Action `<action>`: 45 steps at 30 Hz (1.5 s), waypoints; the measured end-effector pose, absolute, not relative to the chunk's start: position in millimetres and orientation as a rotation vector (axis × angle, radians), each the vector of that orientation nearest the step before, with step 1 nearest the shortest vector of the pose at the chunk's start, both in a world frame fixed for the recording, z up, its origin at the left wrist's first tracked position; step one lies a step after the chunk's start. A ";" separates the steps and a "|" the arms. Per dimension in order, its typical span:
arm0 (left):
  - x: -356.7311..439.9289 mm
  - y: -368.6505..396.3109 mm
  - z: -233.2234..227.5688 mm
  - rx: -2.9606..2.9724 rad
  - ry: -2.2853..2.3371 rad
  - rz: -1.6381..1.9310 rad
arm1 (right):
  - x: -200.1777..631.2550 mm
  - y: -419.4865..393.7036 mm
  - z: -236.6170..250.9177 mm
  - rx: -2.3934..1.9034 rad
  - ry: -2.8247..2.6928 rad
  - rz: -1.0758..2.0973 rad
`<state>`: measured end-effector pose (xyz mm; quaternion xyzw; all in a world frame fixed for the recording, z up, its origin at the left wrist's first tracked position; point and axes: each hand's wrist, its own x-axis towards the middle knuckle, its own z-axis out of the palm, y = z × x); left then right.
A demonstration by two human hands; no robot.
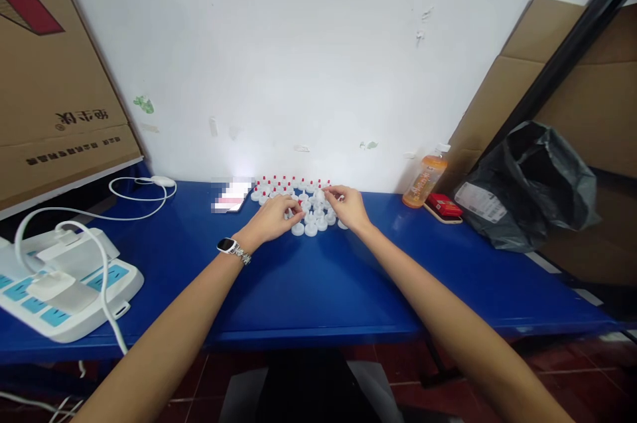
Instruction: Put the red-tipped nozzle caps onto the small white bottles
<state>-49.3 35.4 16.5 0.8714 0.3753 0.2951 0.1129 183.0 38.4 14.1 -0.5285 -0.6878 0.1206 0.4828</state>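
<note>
A cluster of small white nozzle caps (311, 229) stands on the blue table close to the wall. Those in the back rows carry red tips (284, 178); the front ones show plain white nozzles. My left hand (275, 217), wearing a watch on its wrist, reaches over the left of the cluster with curled fingers. One red tip (300, 202) shows at its fingertips; whether it is gripped is unclear. At the right side, my right hand (350, 207) pinches thumb and fingers together beside a white cap (318, 196). What the pinch holds is too small to make out.
A phone (233, 197) lies left of the caps. A white power strip (64, 297) with cables is at the left, below a large carton (60, 78). To the right are an orange drink bottle (425, 177), a red pack (444, 204) and a dark plastic bag (527, 190).
</note>
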 end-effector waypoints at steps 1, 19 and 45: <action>-49.4 34.9 16.9 2.560 1.093 0.865 | 181.1 44.9 17.0 -1.301 -1.691 0.296; -65.2 47.3 15.2 2.568 1.163 0.882 | 116.0 150.2 40.6 -1.818 -2.310 0.120; -63.5 43.4 21.2 2.509 1.167 1.166 | 141.8 85.8 20.7 -1.110 -1.568 0.663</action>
